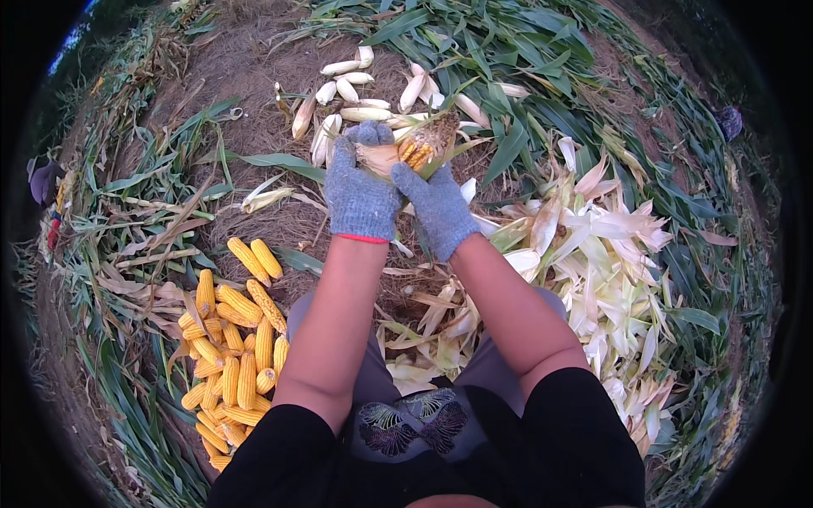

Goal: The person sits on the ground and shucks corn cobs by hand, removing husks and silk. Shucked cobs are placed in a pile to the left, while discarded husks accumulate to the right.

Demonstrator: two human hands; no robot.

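Observation:
An ear of corn with its husk partly open is held between my two hands, both in grey knit gloves. Yellow kernels and brown, damaged-looking matter show near its tip. My left hand grips the pale husk at the ear's left side. My right hand holds the ear from below on the right, its thumb by the kernels. Beyond my hands, several unopened ears in pale husks lie on the ground. A pile of bare yellow corn cobs lies left of my legs.
A heap of stripped husks lies to my right, with more husks between my legs. Green corn stalks and leaves cover the ground at the top and right, others the left. A person is at the far left edge.

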